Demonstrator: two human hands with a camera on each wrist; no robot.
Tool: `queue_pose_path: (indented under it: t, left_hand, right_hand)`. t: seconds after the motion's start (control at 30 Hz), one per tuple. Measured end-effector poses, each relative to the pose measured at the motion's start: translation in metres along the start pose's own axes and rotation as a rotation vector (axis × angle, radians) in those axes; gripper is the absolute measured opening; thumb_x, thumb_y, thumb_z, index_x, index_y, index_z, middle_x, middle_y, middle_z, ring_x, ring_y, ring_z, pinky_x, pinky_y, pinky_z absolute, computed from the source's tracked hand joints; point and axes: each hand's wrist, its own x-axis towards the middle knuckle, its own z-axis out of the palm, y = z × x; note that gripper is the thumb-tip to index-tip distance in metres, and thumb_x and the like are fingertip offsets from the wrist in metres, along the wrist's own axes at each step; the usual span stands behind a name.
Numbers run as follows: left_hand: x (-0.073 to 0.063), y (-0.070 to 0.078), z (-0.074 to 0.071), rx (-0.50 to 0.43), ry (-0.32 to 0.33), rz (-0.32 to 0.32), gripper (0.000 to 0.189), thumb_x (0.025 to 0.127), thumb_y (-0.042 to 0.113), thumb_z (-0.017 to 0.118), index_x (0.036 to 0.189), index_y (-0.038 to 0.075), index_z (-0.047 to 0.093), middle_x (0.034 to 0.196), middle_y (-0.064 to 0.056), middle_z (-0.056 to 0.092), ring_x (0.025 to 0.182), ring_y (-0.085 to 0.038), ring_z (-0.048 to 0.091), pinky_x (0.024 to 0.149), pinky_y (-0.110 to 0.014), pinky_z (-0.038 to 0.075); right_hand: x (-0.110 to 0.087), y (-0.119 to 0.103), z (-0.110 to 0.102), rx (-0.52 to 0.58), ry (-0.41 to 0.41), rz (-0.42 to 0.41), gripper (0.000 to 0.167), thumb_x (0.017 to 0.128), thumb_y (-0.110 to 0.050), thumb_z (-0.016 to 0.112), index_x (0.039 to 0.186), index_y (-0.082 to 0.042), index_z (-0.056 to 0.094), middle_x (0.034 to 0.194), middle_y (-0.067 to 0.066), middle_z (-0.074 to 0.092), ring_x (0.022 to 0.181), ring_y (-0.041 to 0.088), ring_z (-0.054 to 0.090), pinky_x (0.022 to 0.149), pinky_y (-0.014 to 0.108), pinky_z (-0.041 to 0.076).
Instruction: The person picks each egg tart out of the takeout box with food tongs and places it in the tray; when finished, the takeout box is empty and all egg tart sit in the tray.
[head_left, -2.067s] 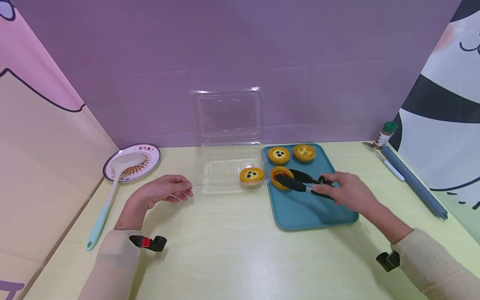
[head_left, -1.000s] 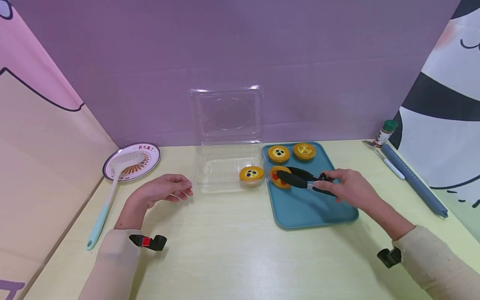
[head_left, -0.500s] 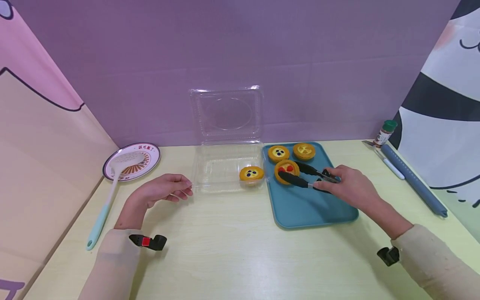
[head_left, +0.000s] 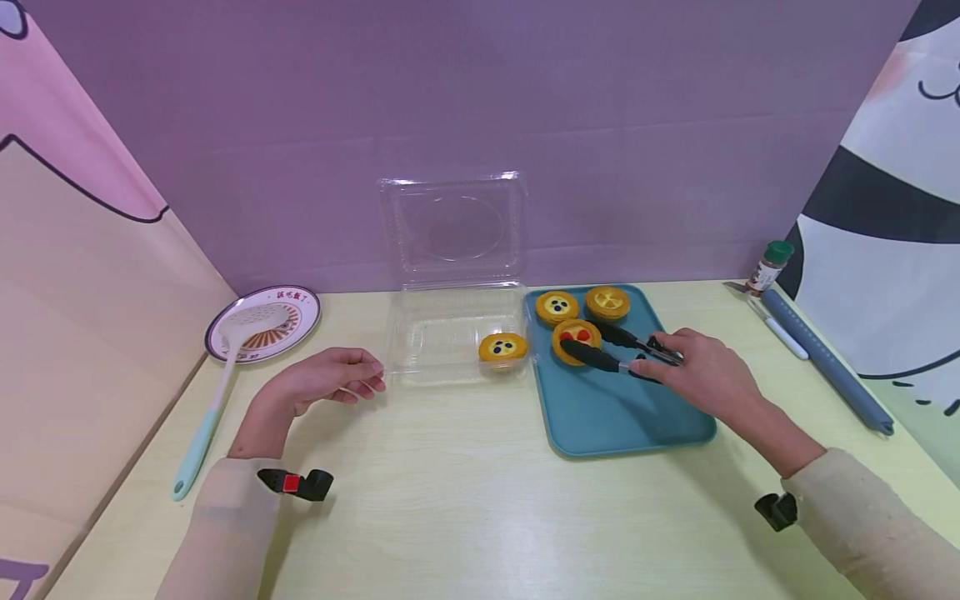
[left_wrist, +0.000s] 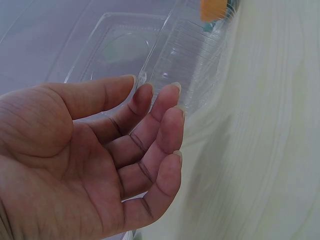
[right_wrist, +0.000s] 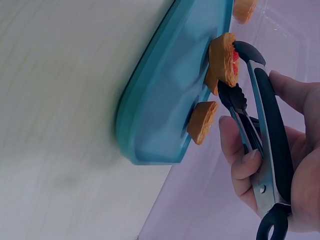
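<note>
In the head view, my right hand (head_left: 701, 375) holds black-handled tongs (right_wrist: 272, 125). The tong tips sit at a tart with red topping (head_left: 576, 337) over the blue tray (head_left: 622, 425); whether it is lifted I cannot tell. Behind it lie a blueberry-topped tart (head_left: 557, 307) and a yellow-topped tart (head_left: 607, 303). My left hand (head_left: 330, 379) has loosely bent fingers by the left front corner of a clear plastic clamshell box (head_left: 435, 333); contact is unclear. The box's lid stands up, and another blueberry-topped tart (head_left: 503, 347) is inside at the right.
On the left, a skimmer (head_left: 217, 408) leans across a patterned plate (head_left: 303, 325). A green-capped jar (head_left: 771, 265), a white-handled knife (head_left: 787, 335) and a long blue-grey roll (head_left: 832, 367) are at the right. A purple backdrop rises behind the table (head_left: 450, 517).
The red-topped tart has shifted right and slightly back along with the tongs, away from the tray's left edge. My left hand and the box have stayed put.
</note>
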Motion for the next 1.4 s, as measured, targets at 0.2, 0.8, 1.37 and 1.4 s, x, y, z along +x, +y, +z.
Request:
queue_pose_path:
  t: [0.2, 0.8, 1.37, 1.4]
  left_hand:
    - [0.0014, -0.0015, -0.0009, 0.005, -0.003, 0.000, 0.039, 0.104, 0.031, 0.054, 0.121, -0.003, 0.057, 0.108, -0.005, 0.069, 0.099, -0.020, 0.066, 0.087, -0.034, 0.053]
    - [-0.0001, 0.0000, -0.0004, 0.001, -0.002, -0.002, 0.036, 0.104, 0.030, 0.053, 0.120, -0.002, 0.057, 0.107, -0.005, 0.069, 0.099, -0.019, 0.066, 0.088, -0.034, 0.052]
    - [-0.0004, 0.0008, -0.0001, -0.002, -0.004, -0.004, 0.035, 0.104, 0.030, 0.053, 0.119, -0.002, 0.057, 0.107, -0.005, 0.069, 0.099, -0.020, 0.065, 0.088, -0.034, 0.052]
    - [-0.0004, 0.0007, -0.0001, 0.000, -0.004, -0.004, 0.035, 0.104, 0.030, 0.053, 0.119, -0.002, 0.057, 0.107, -0.005, 0.069, 0.099, -0.020, 0.065, 0.088, -0.034, 0.052]
  right_hand:
    - [0.0002, 0.0014, 0.0016, 0.044, -0.003, 0.002, 0.083, 0.089, -0.064, 0.063, 0.143, -0.003, 0.052, 0.124, 0.022, 0.063, 0.084, 0.025, 0.058, 0.058, 0.029, 0.037]
    - [0.0034, -0.0022, -0.0011, 0.152, -0.090, 0.024, 0.086, 0.087, -0.064, 0.066, 0.145, -0.002, 0.050, 0.100, 0.014, 0.062, 0.068, 0.017, 0.059, 0.057, 0.031, 0.042]
    - [0.0039, -0.0038, -0.0015, 0.025, -0.022, -0.004, 0.088, 0.086, -0.068, 0.064, 0.145, -0.005, 0.050, 0.136, 0.026, 0.057, 0.095, 0.029, 0.058, 0.059, 0.028, 0.040]
    - [0.0039, -0.0037, -0.0014, 0.026, -0.022, -0.003, 0.088, 0.086, -0.068, 0.064, 0.145, -0.005, 0.050, 0.136, 0.026, 0.057, 0.095, 0.030, 0.058, 0.060, 0.028, 0.040]
